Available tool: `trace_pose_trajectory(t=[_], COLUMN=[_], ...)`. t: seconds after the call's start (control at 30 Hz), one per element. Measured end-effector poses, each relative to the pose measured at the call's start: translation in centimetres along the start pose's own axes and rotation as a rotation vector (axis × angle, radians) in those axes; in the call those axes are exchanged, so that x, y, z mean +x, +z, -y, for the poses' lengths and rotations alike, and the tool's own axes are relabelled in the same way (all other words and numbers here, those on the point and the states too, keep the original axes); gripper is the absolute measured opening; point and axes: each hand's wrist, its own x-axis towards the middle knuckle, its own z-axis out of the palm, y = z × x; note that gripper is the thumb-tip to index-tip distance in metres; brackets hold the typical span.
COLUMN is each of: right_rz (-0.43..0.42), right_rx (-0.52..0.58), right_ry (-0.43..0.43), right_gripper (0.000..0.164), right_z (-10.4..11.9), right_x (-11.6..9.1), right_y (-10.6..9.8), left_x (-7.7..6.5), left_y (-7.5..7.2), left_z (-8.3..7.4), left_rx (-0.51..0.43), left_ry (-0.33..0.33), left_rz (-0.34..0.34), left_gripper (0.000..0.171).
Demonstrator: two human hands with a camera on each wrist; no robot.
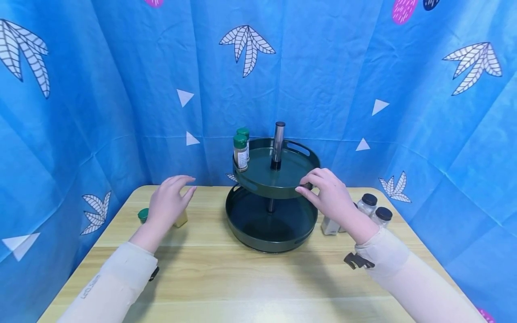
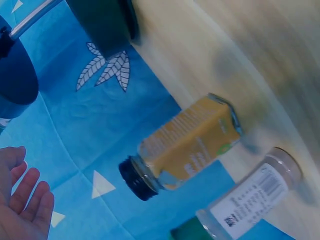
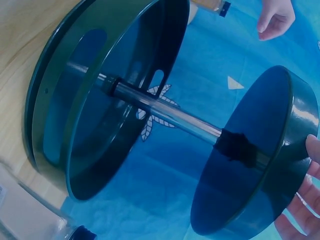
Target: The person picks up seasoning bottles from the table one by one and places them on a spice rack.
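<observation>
The right hand (image 1: 329, 193) pinches the front-right rim of the upper tray (image 1: 278, 192), thumb against its outer wall; the thin raised edge probably gives the fingers an easy hold. The left hand (image 1: 171, 197) hangs above the worktop (image 1: 226, 282), near its left edge, fingers bent slightly, thumb apart, nothing held.

Below that hand stand a yellow bottle (image 2: 190, 142) with a black cap and a clear bottle (image 2: 252, 200) with a green cap. A central post (image 1: 278, 143) carries the upper tray over the lower tray (image 1: 266, 244), which sits close to the worktop's back edge, about midway along. Two green-capped shakers (image 1: 240, 154) stand upright at the upper tray's left side, where its wall likely guards against sliding off. Black-capped jars (image 1: 381, 215) cluster near the worktop's right edge, partly hidden by the right forearm. Behind hangs a blue curtain (image 1: 323, 89).
</observation>
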Motion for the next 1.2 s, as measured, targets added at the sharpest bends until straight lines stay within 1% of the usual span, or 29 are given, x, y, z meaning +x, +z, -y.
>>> trace_pose_trajectory(t=[0.3, 0.73, 1.03, 1.2], right_rz=[0.012, 0.015, 0.015, 0.016], right_rx=[0.0, 0.0, -0.004, -0.003], right_ry=[0.01, 0.01, 0.014, 0.015], right_gripper=[0.014, 0.014, 0.015, 0.015], right_z=[0.0, -0.1, -0.2, -0.3], right_x=[0.0, 0.0, 0.1, 0.0], right_y=[0.1, 0.0, 0.1, 0.1], left_x=[-1.0, -2.2, -2.9, -3.0], left_y=[0.3, 1.0, 1.7, 2.0], left_z=[1.2, 2.5, 3.9, 4.4], left_rx=[0.005, 0.022, 0.029, 0.048], left_ry=[-0.005, -0.066, -0.062, -0.076], left_rz=[0.006, 0.064, 0.047, 0.059], left_gripper=[0.024, 0.028, 0.025, 0.024])
